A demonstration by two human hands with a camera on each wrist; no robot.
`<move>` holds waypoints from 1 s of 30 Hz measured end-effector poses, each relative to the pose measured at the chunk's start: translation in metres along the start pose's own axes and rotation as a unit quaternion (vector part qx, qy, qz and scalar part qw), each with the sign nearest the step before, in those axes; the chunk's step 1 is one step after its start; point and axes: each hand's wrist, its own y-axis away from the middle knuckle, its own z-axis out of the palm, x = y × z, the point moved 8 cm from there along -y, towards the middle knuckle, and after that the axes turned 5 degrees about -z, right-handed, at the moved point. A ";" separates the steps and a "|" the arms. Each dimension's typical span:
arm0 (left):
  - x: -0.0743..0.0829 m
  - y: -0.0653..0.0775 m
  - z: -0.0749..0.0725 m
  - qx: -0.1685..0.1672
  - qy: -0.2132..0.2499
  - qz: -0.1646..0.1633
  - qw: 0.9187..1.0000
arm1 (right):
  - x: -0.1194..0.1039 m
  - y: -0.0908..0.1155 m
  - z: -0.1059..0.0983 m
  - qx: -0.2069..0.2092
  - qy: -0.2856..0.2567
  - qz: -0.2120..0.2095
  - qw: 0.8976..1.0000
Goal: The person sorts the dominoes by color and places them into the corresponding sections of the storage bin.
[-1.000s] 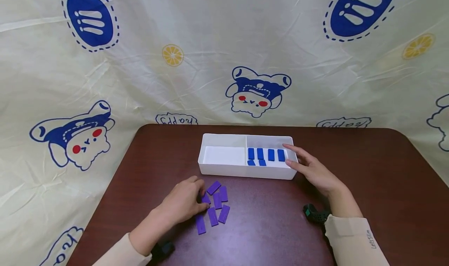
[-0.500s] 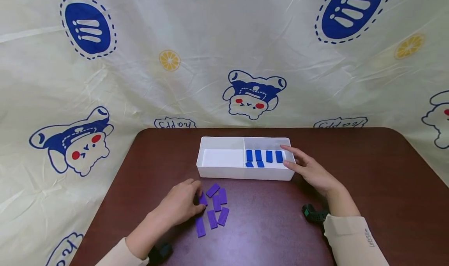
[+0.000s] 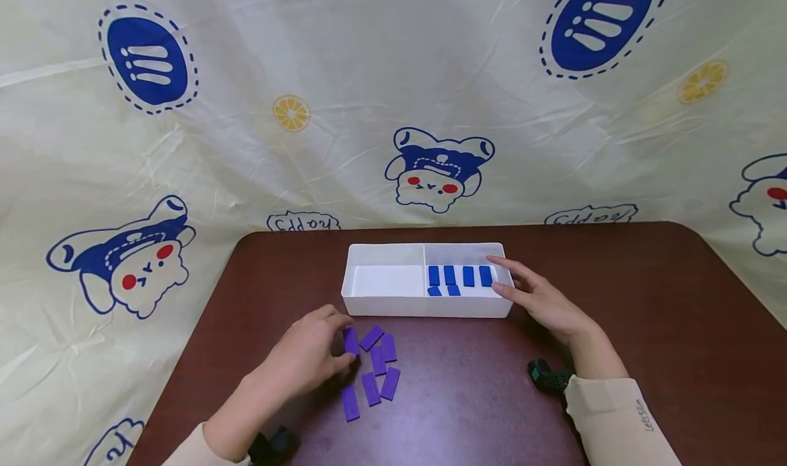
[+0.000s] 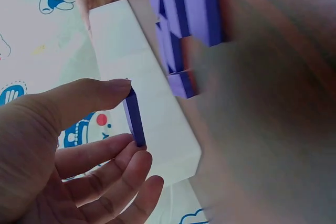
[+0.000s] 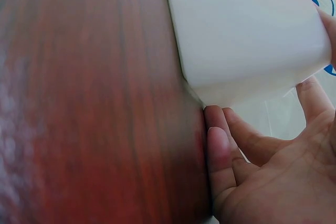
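Note:
Between thumb and fingertips, my left hand (image 3: pixel 304 353) pinches a purple tile (image 4: pixel 135 121), held on edge in the left wrist view. In the head view it is at the left side of several loose purple tiles (image 3: pixel 378 360) on the table. Behind them stands a two-compartment white box (image 3: pixel 424 307). Several blue tiles (image 3: pixel 468 277) are in its right compartment, and the left one shows only its white floor. My right hand (image 3: pixel 550 305) holds the box's right end, thumb and index finger over the rim. In the right wrist view its other fingers (image 5: pixel 219 150) lie low against the end wall.
The dark brown table (image 3: pixel 467 398) has its far edge just behind the box. A pale printed sheet (image 3: pixel 344 56) hangs behind it. A dark wrist strap (image 3: pixel 549 376) is on the right wrist.
My left hand has drawn its purple tile slightly left, away from the other tiles, and the tile shows more fully. The right hand stays on the box. The head view has shifted slightly.

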 end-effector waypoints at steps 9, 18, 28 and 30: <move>0.003 -0.003 -0.013 0.014 -0.004 0.013 1.000 | -0.001 0.001 0.001 0.000 -0.002 -0.004 1.000; 0.000 -0.010 -0.024 0.031 -0.004 0.016 0.999 | 0.000 0.000 0.001 -0.001 -0.007 -0.004 1.000; -0.006 -0.024 -0.036 0.052 -0.021 0.014 0.998 | -0.001 0.000 0.000 -0.002 -0.010 -0.005 1.000; -0.007 -0.028 -0.038 0.055 -0.024 0.016 0.998 | -0.001 0.001 0.000 -0.002 -0.011 -0.006 1.000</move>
